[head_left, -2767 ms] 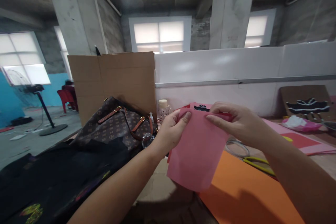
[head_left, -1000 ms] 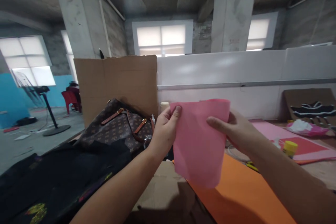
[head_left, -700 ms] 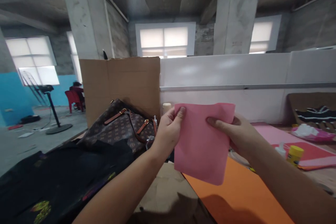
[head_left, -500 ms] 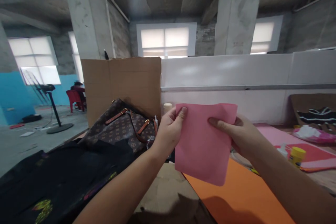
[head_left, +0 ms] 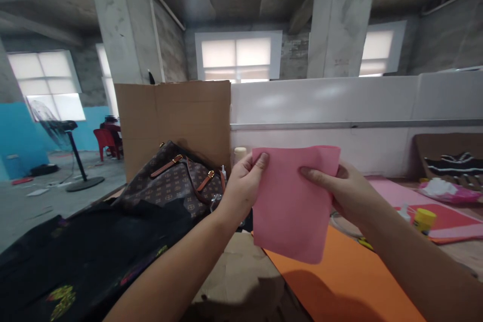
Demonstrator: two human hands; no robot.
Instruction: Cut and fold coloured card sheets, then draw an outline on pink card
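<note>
A pink sheet (head_left: 290, 211), paper or thin foam, is held up in front of me by both hands. My left hand (head_left: 247, 181) pinches its upper left edge, thumb on the near face and fingers behind. My right hand (head_left: 339, 186) grips the right side, its thumb pressed flat on the sheet and its fingers hidden at the back. The lower edge hangs free above an orange sheet (head_left: 339, 276) and a piece of brown cardboard (head_left: 234, 271) on the table.
At left lie a brown patterned handbag (head_left: 169, 181) and a dark cloth (head_left: 94, 246), before an upright cardboard panel (head_left: 192, 121). On the right are a yellow-capped container (head_left: 424, 220), pink sheets (head_left: 392, 191) and a plastic bag (head_left: 445, 191). Farther off stands a fan (head_left: 70, 126); a person (head_left: 111, 131) sits beyond.
Both hands keep the same hold on the pink sheet. Its lower edge has shifted very slightly, and the whole view has moved a little.
</note>
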